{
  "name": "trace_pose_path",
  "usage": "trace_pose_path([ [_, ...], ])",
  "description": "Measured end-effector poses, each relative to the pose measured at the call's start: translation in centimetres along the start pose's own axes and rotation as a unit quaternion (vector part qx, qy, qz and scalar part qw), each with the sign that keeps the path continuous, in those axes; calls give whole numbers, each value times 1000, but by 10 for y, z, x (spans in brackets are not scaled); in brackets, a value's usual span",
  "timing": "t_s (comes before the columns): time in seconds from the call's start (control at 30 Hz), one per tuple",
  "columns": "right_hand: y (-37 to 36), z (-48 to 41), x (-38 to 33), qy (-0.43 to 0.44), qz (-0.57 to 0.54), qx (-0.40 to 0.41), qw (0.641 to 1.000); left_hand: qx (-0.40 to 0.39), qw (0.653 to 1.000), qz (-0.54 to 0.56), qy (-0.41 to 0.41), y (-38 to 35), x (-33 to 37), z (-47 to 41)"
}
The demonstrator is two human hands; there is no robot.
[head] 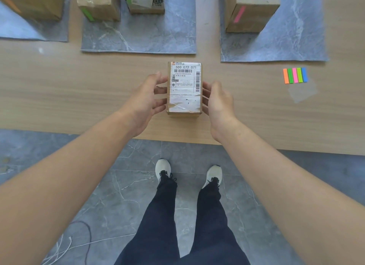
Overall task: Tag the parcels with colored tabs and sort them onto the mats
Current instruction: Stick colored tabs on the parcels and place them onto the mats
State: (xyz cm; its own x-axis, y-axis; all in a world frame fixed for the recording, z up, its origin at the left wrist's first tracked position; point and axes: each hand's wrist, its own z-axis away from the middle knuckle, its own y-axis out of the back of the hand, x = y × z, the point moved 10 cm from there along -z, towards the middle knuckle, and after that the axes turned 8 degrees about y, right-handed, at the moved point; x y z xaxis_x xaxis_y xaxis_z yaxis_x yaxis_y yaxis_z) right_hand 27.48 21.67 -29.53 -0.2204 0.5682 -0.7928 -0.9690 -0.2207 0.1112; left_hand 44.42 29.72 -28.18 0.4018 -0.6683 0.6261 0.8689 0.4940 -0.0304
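Near the table's front edge, a labelled parcel stands between both hands. The left hand and right hand press fairly straight fingers against its sides. Colored tabs lie far right.

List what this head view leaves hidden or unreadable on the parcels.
Head view:
- Small brown cardboard parcel with white label: side faces hidden behind the left hand and right hand, any tab there unseen.
- Its label's fine print: too small.
- Brown cardboard boxes at the back: tops cut off by the upper edge.
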Motion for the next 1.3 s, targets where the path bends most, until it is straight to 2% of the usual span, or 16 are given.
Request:
trace_pose_path([
  [0.27, 11, 6, -14, 7, 4, 29, 1000, 36, 999, -9, -19, 3, 18, 8],
  [0.47, 30, 12, -38, 25, -34, 54, 998, -10, 998, -35, -56, -26, 56, 28],
  [0.7, 77, 17, -63, 52, -81, 82, 992, -75, 992, -75, -70, -95, 75, 42],
  [0.9, 134, -5, -65, 59, -90, 70, 992, -126, 985, -88, -73, -173, 73, 33],
  [1.07, 186, -39, -56, 61, -74, 71, 993, -142, 985, -87, -43, -232, 60, 15],
  [1.3, 240, -88, -50, 62, -70, 52, 994, -123, 990, -64, -7, -287, 46, -13],
])
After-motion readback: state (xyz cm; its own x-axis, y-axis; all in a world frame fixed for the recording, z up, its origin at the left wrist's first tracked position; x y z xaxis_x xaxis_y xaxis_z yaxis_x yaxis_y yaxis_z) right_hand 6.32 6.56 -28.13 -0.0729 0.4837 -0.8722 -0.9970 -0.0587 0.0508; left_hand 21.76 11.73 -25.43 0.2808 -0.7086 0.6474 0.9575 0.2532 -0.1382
